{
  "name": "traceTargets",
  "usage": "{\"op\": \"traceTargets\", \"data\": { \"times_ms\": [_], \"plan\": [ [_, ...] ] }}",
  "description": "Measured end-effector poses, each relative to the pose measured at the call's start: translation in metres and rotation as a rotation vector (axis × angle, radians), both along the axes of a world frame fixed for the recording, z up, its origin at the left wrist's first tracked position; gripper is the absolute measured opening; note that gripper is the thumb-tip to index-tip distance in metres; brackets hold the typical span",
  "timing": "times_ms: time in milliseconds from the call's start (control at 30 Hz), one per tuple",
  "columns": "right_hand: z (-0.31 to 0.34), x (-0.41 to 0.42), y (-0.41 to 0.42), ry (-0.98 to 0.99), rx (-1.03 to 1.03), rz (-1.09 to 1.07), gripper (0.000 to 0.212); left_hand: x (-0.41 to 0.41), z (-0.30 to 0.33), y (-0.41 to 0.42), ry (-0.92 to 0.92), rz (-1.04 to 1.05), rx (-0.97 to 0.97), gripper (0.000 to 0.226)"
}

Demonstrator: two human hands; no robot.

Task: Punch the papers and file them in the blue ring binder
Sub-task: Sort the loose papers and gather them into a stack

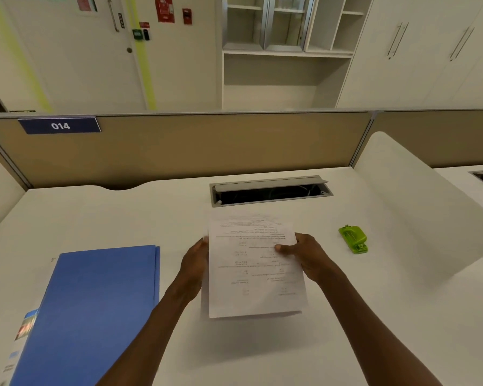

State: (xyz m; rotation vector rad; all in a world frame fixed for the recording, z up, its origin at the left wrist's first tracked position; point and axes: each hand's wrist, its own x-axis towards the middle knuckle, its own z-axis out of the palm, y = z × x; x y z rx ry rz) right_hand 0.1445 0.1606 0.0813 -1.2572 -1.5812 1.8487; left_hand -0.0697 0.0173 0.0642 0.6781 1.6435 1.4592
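Here my right hand (308,256) pinches the right edge of the papers (255,270), with my thumb on top of the sheets and my other fingers hidden under them. My left hand (194,264) holds the left edge, and its fingers are tucked behind the paper, so I cannot see just how they bend. The papers sit in the middle of the frame, lifted a little off the white desk (374,316), with a soft shadow under them. The print on them is upside down to me and too small to read.

At the lower left of the frame the blue ring binder (95,307) lies flat and closed on the desk, near my left arm but not touching it. Some printed sheets (24,330) peek out from under its left side. At the right of the frame, well apart from my right hand, sits the green hole punch (353,238).

Just past the top edge of the papers is a gray cable slot (271,189) in the desk, with its flap open. Behind it stands a tan divider wall (207,146) with a blue sign (59,125) that says 014. Nothing lies between my hands and the punch or the binder.
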Motion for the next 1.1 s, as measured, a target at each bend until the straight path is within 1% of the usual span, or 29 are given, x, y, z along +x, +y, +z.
{"op": "traceTargets", "data": {
  "times_ms": [67,167,233,367,500,533,600,667,700,767,833,1000,1100],
  "plan": [
    [-0.002,-0.002,-0.003,-0.028,0.059,-0.015,0.035,0.001,0.001,0.001,-0.048,0.025,-0.031,0.036],
    [-0.005,-0.007,-0.004,-0.091,0.125,-0.048,0.043,-0.001,-0.005,0.004,0.083,-0.082,0.006,0.029],
    [-0.004,-0.009,-0.003,-0.108,0.151,-0.076,0.044,-0.002,-0.011,0.007,0.131,-0.098,0.011,0.034],
    [0.005,-0.011,-0.001,-0.086,0.224,-0.096,0.023,0.007,-0.001,0.014,0.253,-0.031,0.04,0.033],
    [0.009,-0.006,0.006,0.0,0.206,-0.197,0.022,0.014,0.014,0.018,0.348,0.0,0.097,0.028],
    [0.007,-0.006,0.008,-0.01,0.223,-0.223,0.023,0.015,0.015,0.02,0.363,0.007,0.098,0.027],
    [0.001,-0.007,0.008,-0.112,0.317,-0.305,0.024,0.018,0.013,0.023,0.406,0.032,0.076,0.024],
    [-0.004,-0.012,0.004,-0.197,0.439,-0.387,0.021,0.023,0.006,0.027,0.442,0.062,0.051,0.02],
    [-0.005,-0.014,0.002,-0.206,0.491,-0.408,0.018,0.026,0.003,0.029,0.451,0.075,0.041,0.02],
    [-0.004,-0.017,-0.002,-0.175,0.55,-0.422,0.013,0.033,0.0,0.032,0.457,0.12,0.041,0.021],
    [0.001,-0.018,-0.004,-0.111,0.577,-0.437,0.011,0.039,0.004,0.032,0.432,0.177,0.083,0.024],
    [0.015,-0.019,-0.006,0.057,0.578,-0.426,0.013,0.051,0.02,0.031,0.355,0.267,0.236,0.027],
    [0.013,-0.018,-0.008,0.09,0.551,-0.398,0.017,0.053,0.022,0.029,0.339,0.291,0.263,0.023]
  ]
}}
